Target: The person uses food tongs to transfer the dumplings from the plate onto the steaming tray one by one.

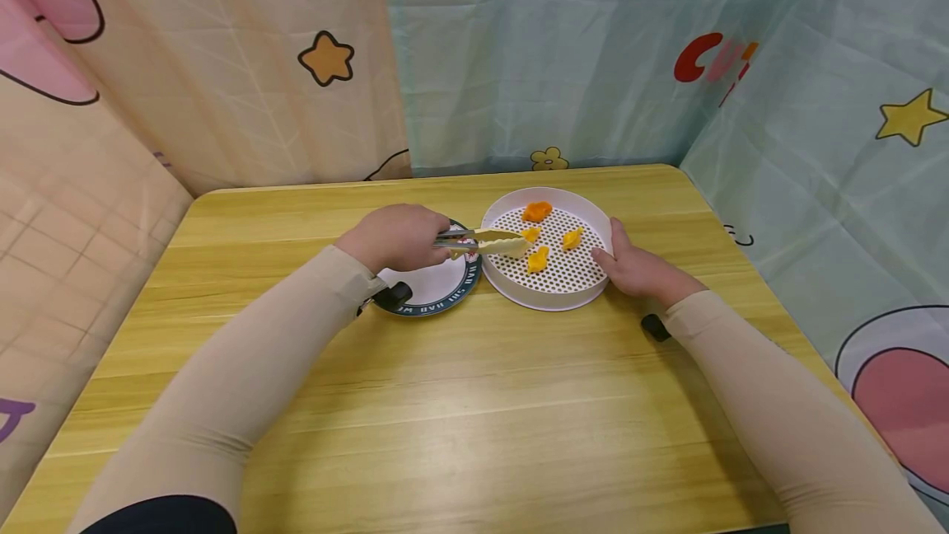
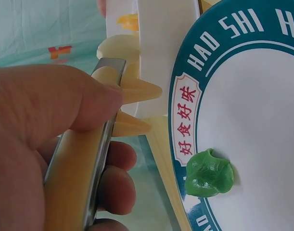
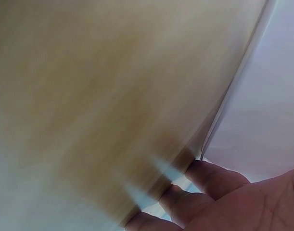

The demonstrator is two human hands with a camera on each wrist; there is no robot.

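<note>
My left hand (image 1: 400,236) grips a pair of metal tongs (image 1: 504,246) with cream, scalloped tips. The tips reach over the rim of a round white perforated steamer basket (image 1: 549,300), right at a small yellow dumpling-like piece (image 1: 530,234). Two more yellow pieces (image 1: 537,259) and an orange piece (image 1: 537,212) lie on the perforated floor. My right hand (image 1: 636,270) holds the basket's right side, thumb over the rim and fingers against the outer wall. In the left wrist view, a green dumpling-like piece (image 2: 209,173) sits at the plate's edge; my left hand hides it in the head view.
A white plate (image 1: 430,283) with a dark teal lettered rim stands left of the basket, partly under my left hand. Both are on a wooden table (image 1: 474,402). Printed curtains (image 1: 549,48) hang behind the table and along both sides.
</note>
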